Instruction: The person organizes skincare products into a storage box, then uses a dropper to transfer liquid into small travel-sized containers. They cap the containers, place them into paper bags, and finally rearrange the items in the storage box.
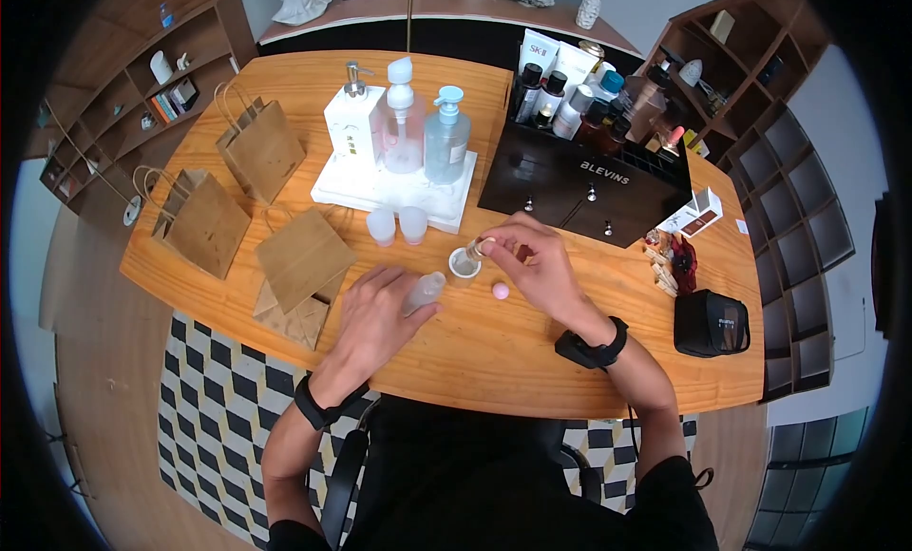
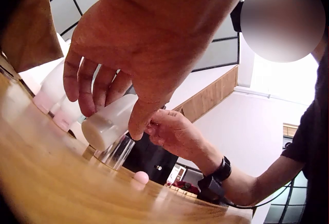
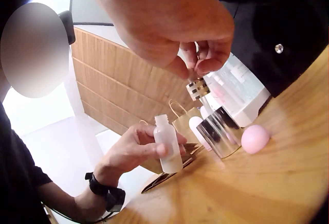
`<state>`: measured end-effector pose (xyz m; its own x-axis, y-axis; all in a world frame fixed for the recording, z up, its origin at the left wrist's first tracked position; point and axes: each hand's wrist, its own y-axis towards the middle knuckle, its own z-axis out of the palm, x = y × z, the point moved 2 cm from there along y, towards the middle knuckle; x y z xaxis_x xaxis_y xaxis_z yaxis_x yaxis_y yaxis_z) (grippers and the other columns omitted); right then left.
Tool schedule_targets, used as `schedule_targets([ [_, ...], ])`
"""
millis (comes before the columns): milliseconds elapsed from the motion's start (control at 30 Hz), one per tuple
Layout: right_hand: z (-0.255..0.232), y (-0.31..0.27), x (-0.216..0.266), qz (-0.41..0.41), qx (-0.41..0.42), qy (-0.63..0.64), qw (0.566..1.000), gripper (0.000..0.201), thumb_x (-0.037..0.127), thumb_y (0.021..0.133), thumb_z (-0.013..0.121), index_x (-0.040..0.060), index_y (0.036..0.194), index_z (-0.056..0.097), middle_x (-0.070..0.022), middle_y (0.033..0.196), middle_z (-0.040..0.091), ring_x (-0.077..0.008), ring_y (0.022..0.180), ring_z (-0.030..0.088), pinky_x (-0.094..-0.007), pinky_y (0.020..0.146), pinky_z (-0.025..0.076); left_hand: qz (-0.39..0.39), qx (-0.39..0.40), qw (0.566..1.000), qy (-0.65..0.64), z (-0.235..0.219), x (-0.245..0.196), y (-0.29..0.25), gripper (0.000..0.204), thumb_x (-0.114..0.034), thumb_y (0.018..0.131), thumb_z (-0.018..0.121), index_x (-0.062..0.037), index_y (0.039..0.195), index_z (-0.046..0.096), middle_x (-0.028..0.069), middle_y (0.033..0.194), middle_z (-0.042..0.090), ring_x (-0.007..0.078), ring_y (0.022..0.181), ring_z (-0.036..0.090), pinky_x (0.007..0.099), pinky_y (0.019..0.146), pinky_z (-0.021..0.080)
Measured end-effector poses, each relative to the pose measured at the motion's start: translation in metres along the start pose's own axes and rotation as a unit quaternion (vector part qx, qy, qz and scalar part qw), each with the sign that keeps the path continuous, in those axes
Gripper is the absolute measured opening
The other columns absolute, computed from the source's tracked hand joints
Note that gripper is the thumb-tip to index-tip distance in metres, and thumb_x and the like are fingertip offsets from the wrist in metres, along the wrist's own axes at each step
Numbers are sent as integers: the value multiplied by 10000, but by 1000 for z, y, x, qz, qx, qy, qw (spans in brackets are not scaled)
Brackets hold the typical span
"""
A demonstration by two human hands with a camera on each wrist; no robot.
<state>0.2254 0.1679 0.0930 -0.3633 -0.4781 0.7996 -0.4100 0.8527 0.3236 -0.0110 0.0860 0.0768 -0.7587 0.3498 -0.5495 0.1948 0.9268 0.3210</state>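
My left hand (image 1: 377, 306) grips a small frosted bottle (image 1: 425, 293), its open threaded neck showing in the right wrist view. My right hand (image 1: 537, 266) pinches the top of a slim stick with a gold-and-black checked band (image 3: 198, 88) and a clear stem. That stem reaches down to the mouth of a clear glass jar (image 3: 222, 134) standing on the table; in the head view the jar's pale round rim (image 1: 465, 263) lies under the fingertips. Beside the jar sits a pink ball (image 1: 501, 291), touched by neither hand.
Two small cups (image 1: 412, 224) stand before a white tray (image 1: 328, 187) of pump bottles. Several brown paper bags (image 1: 201, 223) occupy the left side. A black cosmetics box (image 1: 579, 185) stands at the back right, with a black pouch (image 1: 711, 323) and dried flowers (image 1: 682, 264) nearer the right edge.
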Motion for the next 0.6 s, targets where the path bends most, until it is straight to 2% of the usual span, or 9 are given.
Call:
schedule_targets([
  [167, 8, -1, -3, 28, 28, 33, 999, 153, 63, 992, 745, -29, 1110, 772, -89, 990, 680, -142, 592, 662, -272, 481, 500, -5, 12, 1000, 1, -3, -3, -2, 377, -231, 823, 890, 24, 1065, 756, 163, 993, 745, 363, 962, 698, 448, 856, 564],
  [233, 2, -4, -2, 42, 2, 5, 999, 138, 64, 991, 740, -27, 1091, 770, -100, 997, 680, -157, 681, 697, -290, 549, 532, 3, 2, 1000, 2, -3, -5, -2, 364, -236, 812, 890, 9, 1048, 760, 142, 956, 738, 350, 933, 693, 447, 829, 557],
  [367, -14, -14, -12, 28, 1, -65, 998, 113, 68, 972, 740, -5, 1055, 769, -118, 1007, 687, -213, 733, 710, -343, 634, 563, 16, -5, 1000, 0, -5, -9, -5, 346, -236, 805, 885, -3, 1030, 763, 121, 917, 729, 338, 898, 685, 446, 800, 552],
  [433, -15, -25, -19, -14, 86, -147, 985, 82, 72, 938, 744, 22, 1000, 762, -124, 1002, 690, -286, 848, 708, -405, 721, 574, 20, -11, 1000, -2, -4, -10, -6, 342, -233, 806, 883, -3, 1029, 762, 120, 918, 728, 337, 899, 685, 446, 800, 552],
  [467, -14, -29, -21, -12, 86, -148, 985, 82, 72, 938, 744, 22, 1000, 762, -124, 1002, 690, -286, 848, 708, -405, 721, 574, 25, -16, 1000, -5, -3, -11, -7, 339, -231, 808, 881, -2, 1028, 761, 120, 919, 728, 336, 901, 685, 447, 799, 553],
  [533, -8, -38, -22, -69, 130, -207, 967, 66, 79, 915, 745, 36, 965, 749, -115, 987, 691, -326, 925, 689, -439, 742, 574, 16, 1, 1000, -5, -4, -16, -9, 352, -222, 810, 888, 8, 1045, 761, 137, 957, 739, 342, 926, 695, 446, 825, 561],
  [600, -7, -41, -28, -67, 140, -214, 964, 61, 82, 913, 747, 37, 955, 744, -111, 976, 686, -322, 963, 685, -447, 749, 572, 6, 14, 1000, -3, -4, -17, -10, 365, -213, 812, 895, 19, 1061, 762, 154, 995, 751, 348, 951, 704, 444, 851, 570],
])
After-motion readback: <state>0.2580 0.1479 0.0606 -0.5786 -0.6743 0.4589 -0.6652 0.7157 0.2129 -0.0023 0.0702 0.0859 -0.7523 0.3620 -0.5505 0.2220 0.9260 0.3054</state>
